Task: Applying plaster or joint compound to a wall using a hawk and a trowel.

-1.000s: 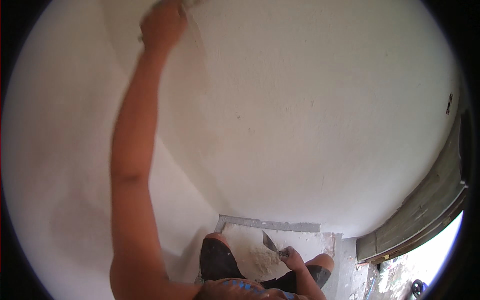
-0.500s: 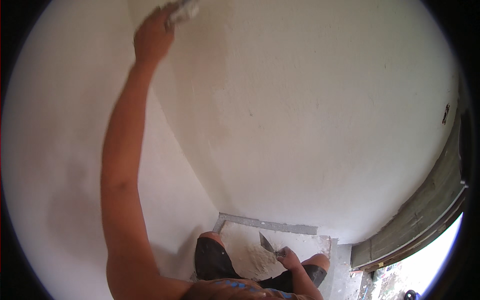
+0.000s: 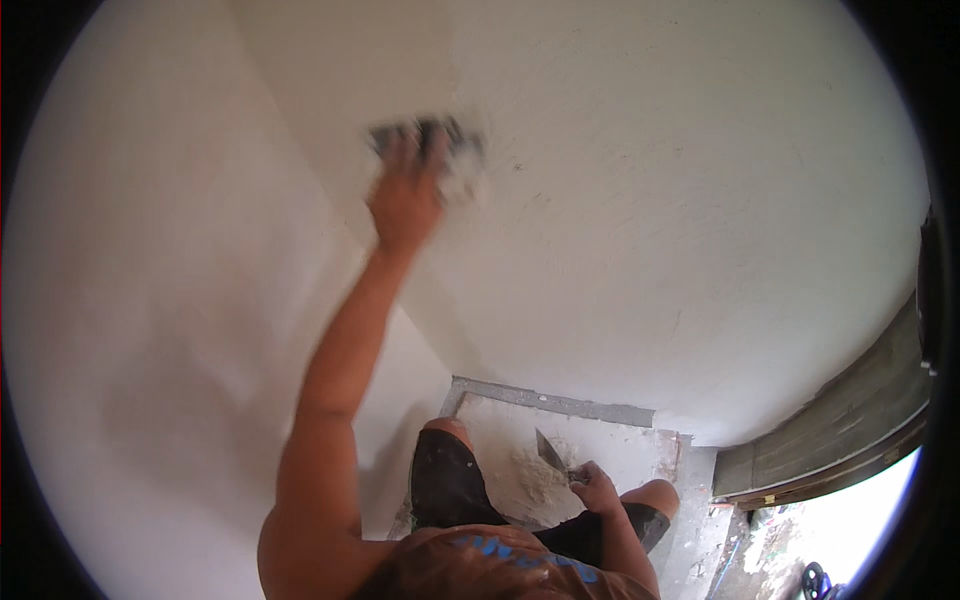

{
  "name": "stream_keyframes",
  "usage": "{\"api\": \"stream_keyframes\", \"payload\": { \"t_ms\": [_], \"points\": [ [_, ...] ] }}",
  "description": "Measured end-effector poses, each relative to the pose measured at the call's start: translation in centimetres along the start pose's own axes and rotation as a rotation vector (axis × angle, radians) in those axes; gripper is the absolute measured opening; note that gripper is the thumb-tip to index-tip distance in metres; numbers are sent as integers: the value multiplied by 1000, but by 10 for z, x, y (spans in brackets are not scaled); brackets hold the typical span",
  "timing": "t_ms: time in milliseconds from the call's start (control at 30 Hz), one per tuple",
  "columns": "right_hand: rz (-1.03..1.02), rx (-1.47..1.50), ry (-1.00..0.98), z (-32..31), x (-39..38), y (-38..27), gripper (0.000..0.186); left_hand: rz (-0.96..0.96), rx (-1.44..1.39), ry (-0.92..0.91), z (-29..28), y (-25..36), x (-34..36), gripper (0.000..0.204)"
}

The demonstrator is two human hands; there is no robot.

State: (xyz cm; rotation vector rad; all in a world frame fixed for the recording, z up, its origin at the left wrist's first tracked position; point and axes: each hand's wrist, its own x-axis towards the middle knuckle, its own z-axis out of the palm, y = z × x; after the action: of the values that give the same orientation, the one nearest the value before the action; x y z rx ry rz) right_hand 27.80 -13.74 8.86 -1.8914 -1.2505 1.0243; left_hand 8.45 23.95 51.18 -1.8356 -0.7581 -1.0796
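Note:
My left hand (image 3: 408,205) is stretched out in front of the wall (image 3: 600,230), near the corner, with its fingers closed round a plastering trowel (image 3: 455,145). The trowel is dark, smeared with pale plaster and blurred by motion; whether it touches the wall I cannot tell. Low down, between my knees, my right hand (image 3: 597,490) grips a putty knife (image 3: 550,452) with a tapered grey metal blade. That blade points up and left beside a heap of wet off-white plaster (image 3: 538,482) on a pale board (image 3: 610,438).
A second wall (image 3: 180,250) meets the first in a corner on the left. Grey strip of floor (image 3: 560,402) runs along the wall's foot. At right a grey concrete ledge (image 3: 820,440) curves past, with a bright opening (image 3: 850,530) below it.
My left hand has swung down and to the right with the plastering trowel, from the top of the view. My right hand still holds the putty knife by the plaster; the view has shifted slightly.

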Motion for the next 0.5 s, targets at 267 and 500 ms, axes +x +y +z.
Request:
{"api": "stream_keyframes", "payload": {
  "t_ms": [267, 500],
  "points": [
    [-66, -38, -7, 12, 12, 22, 42, -60, -430, -167, -54, 62, -112, 50],
    [-429, 204, 571, -32, -15, -92, 30, -1481, -1805, -85, -89, 49, -139, 40]
  ]
}}
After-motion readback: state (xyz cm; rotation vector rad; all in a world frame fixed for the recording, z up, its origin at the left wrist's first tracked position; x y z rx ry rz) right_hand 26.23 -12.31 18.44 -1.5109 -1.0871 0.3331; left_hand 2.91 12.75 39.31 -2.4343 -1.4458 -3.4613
